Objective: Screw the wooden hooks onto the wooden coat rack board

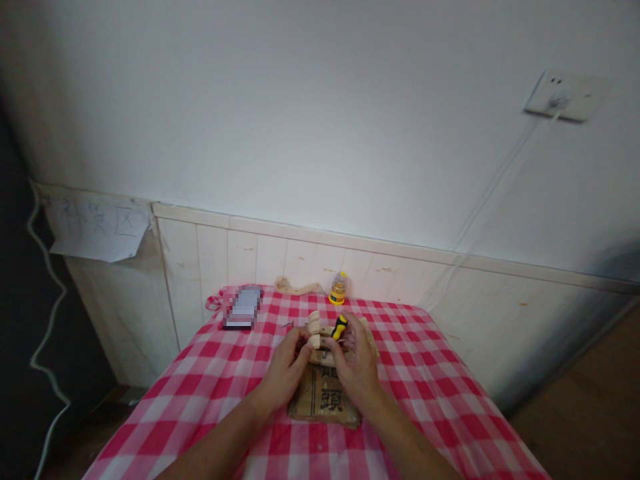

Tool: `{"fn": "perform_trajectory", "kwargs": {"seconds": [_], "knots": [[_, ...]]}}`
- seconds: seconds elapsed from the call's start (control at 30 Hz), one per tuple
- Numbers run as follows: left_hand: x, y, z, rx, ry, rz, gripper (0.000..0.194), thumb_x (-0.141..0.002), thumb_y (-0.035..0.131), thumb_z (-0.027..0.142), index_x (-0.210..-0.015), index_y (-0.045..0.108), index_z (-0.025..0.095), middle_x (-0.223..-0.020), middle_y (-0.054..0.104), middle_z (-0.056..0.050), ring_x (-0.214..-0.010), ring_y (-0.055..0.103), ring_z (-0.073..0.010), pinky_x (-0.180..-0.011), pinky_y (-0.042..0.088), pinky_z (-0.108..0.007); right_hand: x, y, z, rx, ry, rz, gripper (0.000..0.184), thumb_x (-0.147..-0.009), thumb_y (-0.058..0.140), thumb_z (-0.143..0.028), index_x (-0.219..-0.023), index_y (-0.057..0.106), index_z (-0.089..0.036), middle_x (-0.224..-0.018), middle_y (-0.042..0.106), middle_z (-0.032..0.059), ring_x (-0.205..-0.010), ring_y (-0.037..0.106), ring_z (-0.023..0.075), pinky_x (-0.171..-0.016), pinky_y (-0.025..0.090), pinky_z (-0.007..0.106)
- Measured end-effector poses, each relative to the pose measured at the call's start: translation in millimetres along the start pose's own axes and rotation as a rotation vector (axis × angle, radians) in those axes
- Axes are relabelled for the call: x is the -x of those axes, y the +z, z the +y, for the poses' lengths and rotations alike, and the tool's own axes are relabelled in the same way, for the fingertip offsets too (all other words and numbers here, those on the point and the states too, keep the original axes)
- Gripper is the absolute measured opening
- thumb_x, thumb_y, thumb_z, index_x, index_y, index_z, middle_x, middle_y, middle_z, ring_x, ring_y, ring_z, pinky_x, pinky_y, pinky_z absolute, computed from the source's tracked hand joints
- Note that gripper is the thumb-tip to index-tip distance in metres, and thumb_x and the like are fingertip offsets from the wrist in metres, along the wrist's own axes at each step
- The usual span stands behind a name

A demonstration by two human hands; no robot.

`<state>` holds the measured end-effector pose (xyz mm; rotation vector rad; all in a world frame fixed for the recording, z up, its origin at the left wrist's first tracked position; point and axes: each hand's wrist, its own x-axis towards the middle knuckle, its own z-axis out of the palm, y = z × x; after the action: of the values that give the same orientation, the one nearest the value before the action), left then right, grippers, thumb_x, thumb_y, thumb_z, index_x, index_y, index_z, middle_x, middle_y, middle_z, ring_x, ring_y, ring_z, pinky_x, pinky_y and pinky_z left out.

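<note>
In the middle of the table, my left hand [293, 352] is closed on a pale wooden piece [314, 323] with a curved outline. My right hand [357, 353] grips a small yellow and black screwdriver [339, 327], its handle tilted up between the fingers. The two hands are close together, and the screwdriver's tip is too small to make out. Under them lies a brown printed cardboard piece [325, 399], with more light wooden parts between the hands, partly hidden by the fingers. A small metal item [288, 324] lies just beyond my left hand.
A red and white checked cloth [200, 400] covers the table. Along its back edge are a phone [243, 308], a curved wooden strip [296, 288] and a yellow-topped bit case [339, 288]. The wall stands directly behind, with a socket [565, 97] and hanging cables.
</note>
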<state>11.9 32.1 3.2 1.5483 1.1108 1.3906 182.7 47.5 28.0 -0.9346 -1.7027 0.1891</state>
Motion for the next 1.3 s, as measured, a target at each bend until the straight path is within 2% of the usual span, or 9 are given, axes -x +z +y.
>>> {"fn": "perform_trajectory", "kwargs": {"seconds": [0.27, 0.37, 0.7, 0.93, 1.3], "knots": [[0, 0.6, 6, 0.006, -0.013, 0.008, 0.024, -0.096, 0.051, 0.048, -0.093, 0.055, 0.024, -0.085, 0.062, -0.001, -0.079, 0.06, -0.0217, -0.073, 0.048, -0.032, 6, 5, 3, -0.161, 0.044, -0.055, 0.056, -0.096, 0.055, -0.016, -0.151, 0.047, -0.025, -0.126, 0.071, 0.0124, -0.108, 0.076, 0.024, -0.092, 0.065, 0.04], [0, 0.6, 5, 0.008, -0.005, 0.009, 0.023, -0.096, 0.052, 0.046, -0.093, 0.055, 0.024, -0.085, 0.062, -0.001, -0.079, 0.06, -0.0219, -0.073, 0.048, -0.033, 7, 5, 3, -0.208, 0.051, -0.058, 0.055, -0.097, 0.056, -0.016, -0.15, 0.047, -0.026, -0.127, 0.071, 0.0119, -0.11, 0.076, 0.0239, -0.094, 0.065, 0.04], [-1, -0.1, 1, 0.008, -0.009, 0.004, 0.024, -0.096, 0.052, 0.046, -0.093, 0.055, 0.023, -0.088, 0.063, -0.001, -0.081, 0.06, -0.022, -0.074, 0.047, -0.033, 5, 6, 6, -0.18, 0.066, -0.038, 0.054, -0.094, 0.06, -0.017, -0.147, 0.051, -0.026, -0.124, 0.072, 0.0115, -0.104, 0.077, 0.0231, -0.086, 0.067, 0.037], [-1, 0.4, 1, 0.0, -0.007, 0.009, 0.027, -0.096, 0.052, 0.05, -0.093, 0.056, 0.023, -0.088, 0.063, -0.002, -0.08, 0.059, -0.0216, -0.074, 0.047, -0.032, 5, 6, 7, -0.172, 0.056, -0.039, 0.055, -0.093, 0.061, -0.017, -0.147, 0.052, -0.026, -0.129, 0.071, 0.0126, -0.108, 0.076, 0.0244, -0.09, 0.066, 0.041], [0, -0.3, 0, -0.013, -0.005, 0.01, 0.021, -0.096, 0.052, 0.044, -0.093, 0.056, 0.023, -0.085, 0.061, 0.0, -0.078, 0.058, -0.0209, -0.071, 0.046, -0.031, 7, 8, 12, -0.162, 0.085, -0.04, 0.055, -0.093, 0.065, -0.021, -0.146, 0.052, -0.028, -0.126, 0.071, 0.0116, -0.104, 0.076, 0.0251, -0.088, 0.066, 0.043]]}}
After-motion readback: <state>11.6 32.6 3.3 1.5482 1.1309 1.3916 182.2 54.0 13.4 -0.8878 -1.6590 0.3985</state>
